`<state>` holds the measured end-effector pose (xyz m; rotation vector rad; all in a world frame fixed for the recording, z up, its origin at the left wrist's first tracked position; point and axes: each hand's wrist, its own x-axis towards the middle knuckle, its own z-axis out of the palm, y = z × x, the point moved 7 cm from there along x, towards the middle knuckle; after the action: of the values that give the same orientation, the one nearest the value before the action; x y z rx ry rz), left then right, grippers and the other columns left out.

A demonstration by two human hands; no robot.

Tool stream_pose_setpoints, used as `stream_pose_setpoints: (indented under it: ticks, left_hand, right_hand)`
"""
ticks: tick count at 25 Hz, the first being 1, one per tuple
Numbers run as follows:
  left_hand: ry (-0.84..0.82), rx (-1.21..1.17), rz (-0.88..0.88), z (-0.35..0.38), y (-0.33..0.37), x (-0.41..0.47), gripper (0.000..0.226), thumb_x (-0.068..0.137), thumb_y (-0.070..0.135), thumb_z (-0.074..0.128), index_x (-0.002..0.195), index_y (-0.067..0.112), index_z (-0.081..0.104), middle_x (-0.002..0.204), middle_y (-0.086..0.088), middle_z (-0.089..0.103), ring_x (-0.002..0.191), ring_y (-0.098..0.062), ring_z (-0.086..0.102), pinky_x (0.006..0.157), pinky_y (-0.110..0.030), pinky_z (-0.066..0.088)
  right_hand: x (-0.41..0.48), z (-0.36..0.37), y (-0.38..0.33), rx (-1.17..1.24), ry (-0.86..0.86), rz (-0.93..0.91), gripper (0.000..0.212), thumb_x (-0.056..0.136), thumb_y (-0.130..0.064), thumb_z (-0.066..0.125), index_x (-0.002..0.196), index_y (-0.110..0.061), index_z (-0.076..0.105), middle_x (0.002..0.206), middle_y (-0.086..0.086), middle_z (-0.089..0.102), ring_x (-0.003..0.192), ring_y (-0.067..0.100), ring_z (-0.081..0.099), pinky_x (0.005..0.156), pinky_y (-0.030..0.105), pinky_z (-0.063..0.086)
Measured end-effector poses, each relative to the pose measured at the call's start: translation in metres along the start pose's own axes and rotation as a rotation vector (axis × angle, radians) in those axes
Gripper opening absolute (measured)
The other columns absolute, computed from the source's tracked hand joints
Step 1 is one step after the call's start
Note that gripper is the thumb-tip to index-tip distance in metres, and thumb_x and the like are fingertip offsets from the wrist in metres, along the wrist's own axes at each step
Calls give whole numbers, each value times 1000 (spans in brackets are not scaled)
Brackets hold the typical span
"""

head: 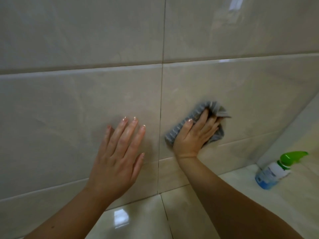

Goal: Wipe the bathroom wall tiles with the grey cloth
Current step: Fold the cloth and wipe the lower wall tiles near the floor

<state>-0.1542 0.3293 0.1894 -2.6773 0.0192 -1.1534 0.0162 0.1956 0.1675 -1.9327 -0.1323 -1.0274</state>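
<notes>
One grey cloth (195,113), long axis diagonal, lower-left to upper-right.

We count two hands on the wall tiles (86,100): one left hand (117,157) and one right hand (193,135), on either side of the single vertical joint (161,104). We count one grey cloth (198,111), under the right hand. There is also one spray bottle (274,171) with a green top, near the right edge of the glossy surface (198,213) below the wall.
</notes>
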Motion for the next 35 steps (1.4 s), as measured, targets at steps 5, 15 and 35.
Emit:
stream_pose_setpoints:
  ticks: [5,15,35]
  left_hand:
    - [7,-14,-8,3,9,16,64,96,30,47,152,5,28,159,-19,25,151,-33,18,120,-56,19]
    - [40,-76,66,10,59,59,63,97,30,46,152,6,27,158,-18,28,150,-33,21,121,-55,19]
    - [68,-42,168,30,107,119,60,97,26,47,151,4,32,158,-18,30,150,-33,22,121,-55,18]
  right_hand:
    - [49,-10,-57,55,-30,-215,52,98,-34,33,146,-14,34,154,26,26,143,49,15,115,62,11]
    - [54,-11,27,26,-67,72,56,98,-34,28,146,-6,34,151,28,30,141,49,21,113,63,18]
    - [155,-36,114,59,106,155,57,96,-34,25,145,-8,39,152,24,31,140,47,25,114,56,14]
